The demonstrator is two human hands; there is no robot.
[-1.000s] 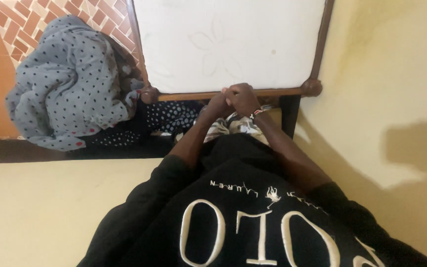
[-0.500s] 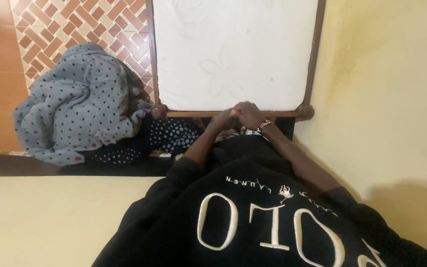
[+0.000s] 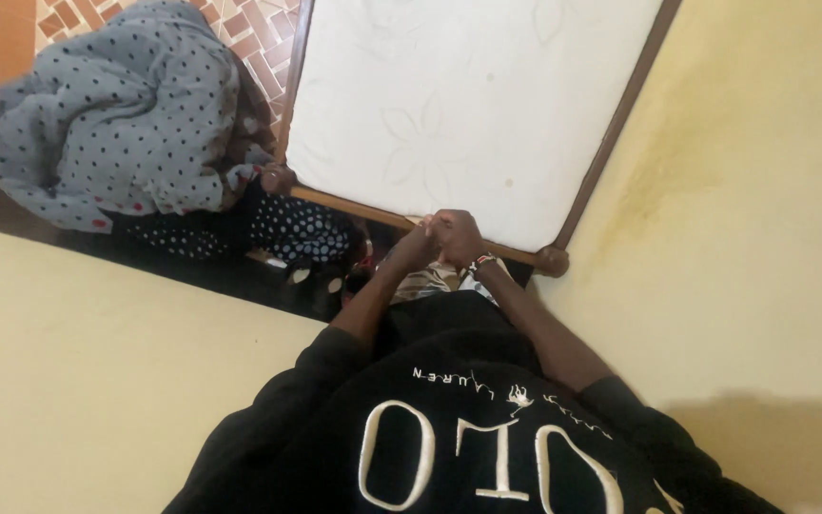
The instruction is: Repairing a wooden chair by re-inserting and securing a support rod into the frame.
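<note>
Both hands clasped at the bed's foot rail

Both hands sat together at the near edge of the bare white quilted mattress (image 3: 468, 105): left hand (image 3: 418, 246) and right hand (image 3: 459, 236) pressed against each other, fingers closed. I couldn't tell if they pinched anything between them. They were on or just above the dark wooden foot rail (image 3: 363, 207) of the bed frame, nearer its wall-side corner knob (image 3: 552, 260). A grey dotted blanket bundle (image 3: 111, 124) lay heaped on the patterned brick-tile floor (image 3: 249, 38), just beside the other corner.

My read on doing this well: split the hands along the rail, grip firm, keep wrists clear of the yellow wall (image 3: 763, 238).

Versus half a second ago: hands in the same clasp at the rail, but the view had rolled, so the mattress ran diagonally and the blanket sat higher and further left.
</note>
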